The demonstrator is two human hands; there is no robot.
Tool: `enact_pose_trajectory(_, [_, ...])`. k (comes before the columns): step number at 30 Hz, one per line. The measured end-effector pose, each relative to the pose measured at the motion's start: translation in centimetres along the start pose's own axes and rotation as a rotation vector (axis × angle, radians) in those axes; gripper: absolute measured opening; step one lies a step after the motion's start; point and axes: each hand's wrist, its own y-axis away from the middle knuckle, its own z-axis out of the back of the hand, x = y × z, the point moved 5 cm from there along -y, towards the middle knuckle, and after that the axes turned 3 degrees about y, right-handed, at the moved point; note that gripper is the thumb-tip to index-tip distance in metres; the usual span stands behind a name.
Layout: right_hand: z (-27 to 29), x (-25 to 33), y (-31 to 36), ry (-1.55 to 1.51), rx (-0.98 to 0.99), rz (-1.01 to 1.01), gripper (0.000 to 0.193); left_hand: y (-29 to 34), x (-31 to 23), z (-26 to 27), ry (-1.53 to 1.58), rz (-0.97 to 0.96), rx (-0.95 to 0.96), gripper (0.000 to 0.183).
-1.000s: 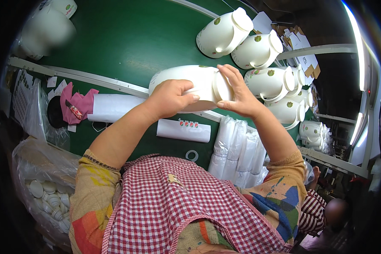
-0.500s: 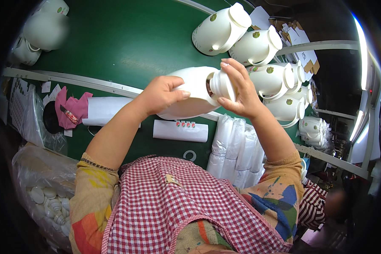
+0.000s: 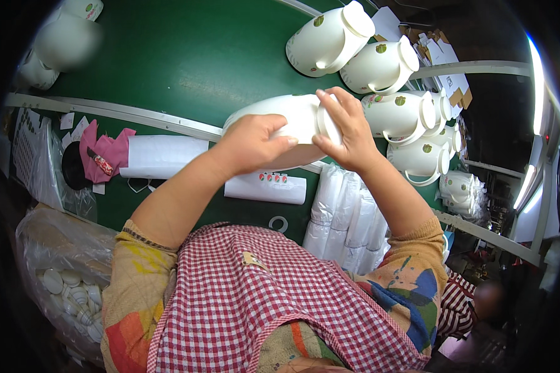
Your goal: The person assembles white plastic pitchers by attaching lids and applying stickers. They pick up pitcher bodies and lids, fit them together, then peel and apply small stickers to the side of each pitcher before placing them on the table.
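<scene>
A white thermos jug (image 3: 297,110) lies tilted on its side between my hands, above the edge of the green table. Its mouth end points right. My left hand (image 3: 252,142) is wrapped around the body, thumb across the near side. My right hand (image 3: 348,132) grips the white lid (image 3: 327,124), which sits on the jug's mouth, with fingers on the far side and thumb on the near side. The lid's threaded part is out of sight. The jug's underside and handle are hidden.
Several finished-looking white jugs (image 3: 331,40) stand at the right. Bundled plastic bags (image 3: 333,208), a sheet with red stickers (image 3: 264,188) and a tape ring (image 3: 278,224) lie nearer. A pink cloth (image 3: 102,149) lies left, above a bag of white lids (image 3: 71,298). Another person's striped sleeve (image 3: 457,298) shows at right.
The lid has gone from tilted beside the opening, threads showing, to seated on the jug's mouth. The jug has turned slightly, and my right hand has closed in toward it.
</scene>
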Motion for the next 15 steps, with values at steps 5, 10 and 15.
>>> enact_pose_trajectory(5, [0.0, -1.9, 1.1, -0.08, 0.121, -0.292, 0.078, 0.2, -0.9, -1.8, -0.156, -0.073, -0.105, 0.031])
enact_pose_trajectory(10, [2.5, -1.2, 0.7, -0.215, 0.389, -0.109, 0.08, 0.0, -0.2, -1.0, -0.058, -0.067, -0.055, 0.03])
enact_pose_trajectory(15, [3.3, -1.5, -0.5, 0.206, 0.556, -0.55, 0.075, 0.1, -0.2, -1.1, -0.047, -0.05, -0.044, 0.03])
